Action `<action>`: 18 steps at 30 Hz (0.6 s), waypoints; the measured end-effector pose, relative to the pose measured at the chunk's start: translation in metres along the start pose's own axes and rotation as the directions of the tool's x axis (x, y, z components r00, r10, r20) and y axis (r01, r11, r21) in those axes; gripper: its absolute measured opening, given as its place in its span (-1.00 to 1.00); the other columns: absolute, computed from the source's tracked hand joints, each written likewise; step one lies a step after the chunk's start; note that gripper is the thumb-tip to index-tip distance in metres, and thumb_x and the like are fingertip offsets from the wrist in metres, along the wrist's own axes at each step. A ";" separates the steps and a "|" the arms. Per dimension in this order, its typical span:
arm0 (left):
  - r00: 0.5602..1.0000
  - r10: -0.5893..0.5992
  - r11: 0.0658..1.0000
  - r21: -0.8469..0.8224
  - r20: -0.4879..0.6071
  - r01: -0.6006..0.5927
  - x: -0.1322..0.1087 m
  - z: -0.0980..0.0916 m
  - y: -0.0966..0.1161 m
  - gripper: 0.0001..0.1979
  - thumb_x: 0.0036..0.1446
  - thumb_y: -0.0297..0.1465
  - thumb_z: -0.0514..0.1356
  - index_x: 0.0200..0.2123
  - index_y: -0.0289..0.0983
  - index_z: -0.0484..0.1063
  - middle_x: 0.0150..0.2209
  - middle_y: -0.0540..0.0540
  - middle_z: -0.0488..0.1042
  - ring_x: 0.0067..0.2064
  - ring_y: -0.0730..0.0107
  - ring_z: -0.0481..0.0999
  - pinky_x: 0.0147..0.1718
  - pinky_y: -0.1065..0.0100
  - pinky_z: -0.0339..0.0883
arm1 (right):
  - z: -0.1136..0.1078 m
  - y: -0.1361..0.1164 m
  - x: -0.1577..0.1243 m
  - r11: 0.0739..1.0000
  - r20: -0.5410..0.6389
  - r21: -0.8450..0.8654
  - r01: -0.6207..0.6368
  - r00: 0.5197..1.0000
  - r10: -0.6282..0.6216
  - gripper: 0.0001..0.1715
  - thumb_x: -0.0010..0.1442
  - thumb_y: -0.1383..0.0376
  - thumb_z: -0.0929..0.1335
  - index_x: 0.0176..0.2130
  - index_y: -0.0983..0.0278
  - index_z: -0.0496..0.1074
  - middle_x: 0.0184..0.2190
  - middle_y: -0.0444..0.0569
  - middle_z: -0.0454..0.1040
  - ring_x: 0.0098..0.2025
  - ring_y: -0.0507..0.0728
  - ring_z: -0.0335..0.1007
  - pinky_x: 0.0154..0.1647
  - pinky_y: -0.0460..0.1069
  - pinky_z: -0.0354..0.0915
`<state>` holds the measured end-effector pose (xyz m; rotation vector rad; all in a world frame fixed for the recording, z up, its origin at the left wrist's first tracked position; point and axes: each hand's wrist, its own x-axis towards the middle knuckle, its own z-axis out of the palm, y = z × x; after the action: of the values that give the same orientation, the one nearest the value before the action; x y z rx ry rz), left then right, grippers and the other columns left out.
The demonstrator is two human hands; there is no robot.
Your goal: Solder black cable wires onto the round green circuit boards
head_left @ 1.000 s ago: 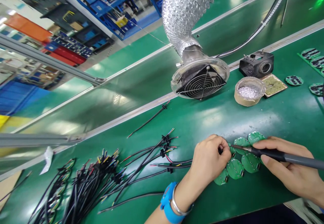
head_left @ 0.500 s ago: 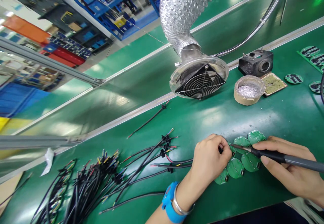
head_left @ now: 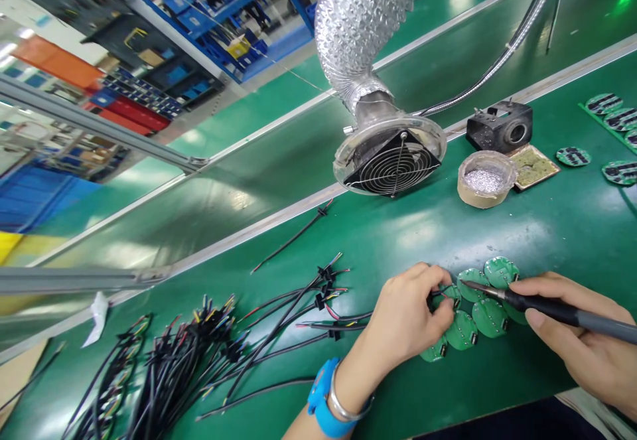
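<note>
Green boards (head_left: pixel 490 318) look mostly uncabled; left fingers (head_left: pixel 444 319) pinch 1 dark cable (head_left: pixel 440 292), right fingers (head_left: pixel 543 326) a soldering iron (head_left: pixel 567 314); loose cables (head_left: pixel 166 360) lie left.

Left forearm (head_left: pixel 365 375) slants up and rightward from bottom edge; left hand (head_left: pixel 405 310) back-up, thumb (head_left: pixel 444 317) and index finger (head_left: pixel 438 275) curved toward each other in a pinch. Right hand (head_left: pixel 580 334) enters from right edge, thumb and index finger extended leftward, pen-style grip
</note>
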<state>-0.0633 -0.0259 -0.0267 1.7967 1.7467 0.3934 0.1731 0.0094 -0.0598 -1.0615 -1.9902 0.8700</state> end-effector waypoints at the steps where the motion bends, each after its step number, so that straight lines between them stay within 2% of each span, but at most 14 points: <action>1: 0.997 0.070 0.997 0.030 0.036 -0.071 -0.001 -0.003 -0.001 -0.84 0.11 -0.51 0.24 -0.22 -0.21 0.50 -0.33 0.02 0.46 -0.34 0.41 0.47 -0.33 0.42 0.31 | 0.001 0.000 0.000 1.000 0.006 0.006 0.006 1.000 -0.006 -0.81 0.25 0.30 0.34 -0.11 0.12 0.47 -0.34 -0.11 0.51 -0.43 0.04 0.47 -0.54 -0.12 0.36; 3: 0.978 0.176 0.973 0.134 0.112 -0.190 -0.004 -0.007 -0.004 -0.87 0.24 -0.50 0.16 -0.21 -0.22 0.50 -0.30 -0.02 0.45 -0.30 0.38 0.47 -0.32 0.41 0.33 | 0.001 0.000 -0.001 1.000 0.026 0.013 0.024 0.999 -0.025 -0.78 0.25 0.32 0.33 -0.08 0.12 0.45 -0.32 -0.10 0.52 -0.40 0.05 0.49 -0.53 -0.12 0.37; 6: 0.961 0.219 0.923 0.282 0.171 -0.261 -0.004 -0.008 -0.004 -0.81 0.35 -0.47 0.05 -0.19 -0.27 0.47 -0.29 -0.07 0.45 -0.28 0.32 0.47 -0.32 0.37 0.36 | 0.001 0.002 -0.001 0.996 0.054 0.009 0.084 0.995 -0.084 -0.73 0.25 0.35 0.33 -0.04 0.13 0.43 -0.26 -0.07 0.53 -0.32 0.08 0.54 -0.47 -0.11 0.42; 11: 0.991 0.120 0.924 0.358 0.065 -0.135 -0.003 0.007 -0.002 -0.84 0.34 -0.43 0.06 -0.20 -0.26 0.44 -0.29 -0.05 0.48 -0.36 0.34 0.50 -0.42 0.36 0.35 | 0.001 0.000 0.000 0.992 0.042 0.010 0.123 0.992 -0.123 -0.73 0.25 0.36 0.32 -0.04 0.14 0.42 -0.23 -0.06 0.55 -0.27 0.07 0.56 -0.38 -0.12 0.47; 18: 0.997 0.054 0.924 0.382 -0.051 -0.031 -0.007 0.019 0.002 -0.87 0.30 -0.41 0.11 -0.24 -0.22 0.47 -0.24 -0.04 0.48 -0.38 0.39 0.51 -0.54 0.40 0.24 | 0.006 -0.004 0.001 0.994 0.044 0.023 0.105 0.993 -0.106 -0.74 0.24 0.36 0.34 -0.06 0.15 0.45 -0.24 -0.07 0.57 -0.29 0.07 0.58 -0.44 -0.13 0.46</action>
<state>-0.0512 -0.0365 -0.0387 2.1134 1.9309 0.1283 0.1664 0.0071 -0.0591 -0.9239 -2.0505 0.8626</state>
